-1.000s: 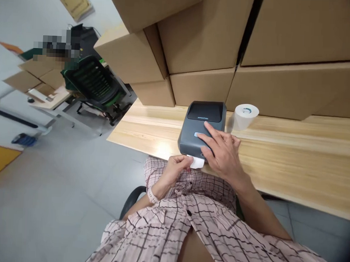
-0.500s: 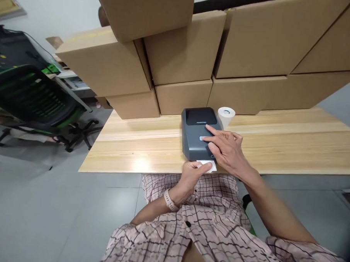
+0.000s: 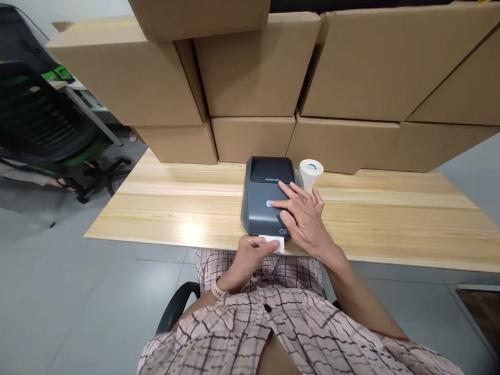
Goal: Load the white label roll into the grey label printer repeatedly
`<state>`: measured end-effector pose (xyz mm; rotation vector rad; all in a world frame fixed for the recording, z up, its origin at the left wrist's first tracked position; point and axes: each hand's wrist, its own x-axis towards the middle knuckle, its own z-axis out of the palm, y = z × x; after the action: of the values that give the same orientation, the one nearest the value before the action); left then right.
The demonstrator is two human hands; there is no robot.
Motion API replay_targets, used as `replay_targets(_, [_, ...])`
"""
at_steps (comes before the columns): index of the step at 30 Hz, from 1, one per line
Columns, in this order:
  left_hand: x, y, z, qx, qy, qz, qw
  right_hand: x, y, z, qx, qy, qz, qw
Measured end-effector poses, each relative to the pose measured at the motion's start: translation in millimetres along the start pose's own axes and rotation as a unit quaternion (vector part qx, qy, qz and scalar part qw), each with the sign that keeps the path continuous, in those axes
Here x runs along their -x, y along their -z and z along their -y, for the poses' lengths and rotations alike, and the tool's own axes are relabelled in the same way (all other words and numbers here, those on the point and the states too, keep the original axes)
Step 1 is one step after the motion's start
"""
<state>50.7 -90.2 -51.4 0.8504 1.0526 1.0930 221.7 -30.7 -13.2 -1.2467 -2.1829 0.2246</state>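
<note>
A dark grey label printer [image 3: 259, 218] stands on the wooden table near its front edge. From its front slot comes a white label strip [image 3: 279, 244], pinched between the thumb and fingers of my left hand [image 3: 250, 256]. My right hand [image 3: 308, 222] rests over the printer's right side with fingers spread, the index fingertip on the light button [image 3: 269, 204] on top. Just behind my right hand, a white paper roll [image 3: 311, 171] stands upright beside the printer.
Stacked cardboard boxes [image 3: 255, 71] line the back of the wooden table [image 3: 183, 206], one jutting forward at upper left [image 3: 199, 11]. A black office chair [image 3: 33, 117] stands on the floor at the left.
The view has shifted, so the printer and both hands appear further left. My right hand's fingers have spread a little more on the printer; my left hand still pinches the label strip.
</note>
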Motion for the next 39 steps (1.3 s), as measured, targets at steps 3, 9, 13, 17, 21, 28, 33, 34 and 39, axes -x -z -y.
replay_targets(3, [2,-1.6,-2,-0.001,0.002,-0.015,1.000,1,-1,1,-0.008,0.007,-0.005,1.000])
replay_targets(9, [2,4.1,-2,-0.025,0.029,0.004,0.999,-2,-1,3,0.010,0.025,-0.022,0.999])
replay_targets(13, [0,8.6,-2,-0.059,0.017,0.011,0.998,-11,1,3,0.036,0.072,-0.014,0.997])
replay_targets(17, [0,9.2,-1,-0.065,0.009,0.018,0.998,-10,2,-9,-0.021,0.076,0.022,0.997])
replay_targets(21, [0,10.5,-1,-0.061,0.015,0.033,0.997,1,9,-22,-0.071,0.098,0.002,0.993])
replay_targets(28, [-7,56.4,-27,-0.162,0.003,0.226,0.961,-38,43,-27,-0.075,0.126,-0.025,0.989])
replay_targets(33, [-34,85.6,-58,-0.158,-0.122,0.025,0.979,-119,51,-32,-0.152,0.111,-0.134,0.973])
replay_targets(34, [-44,85.3,-62,-0.157,-0.147,-0.028,0.976,-136,53,-34,-0.162,0.095,-0.152,0.970])
replay_targets(39, [-102,68.0,-66,-0.192,-0.127,-0.100,0.968,-186,61,-36,-0.166,0.007,-0.204,0.965])
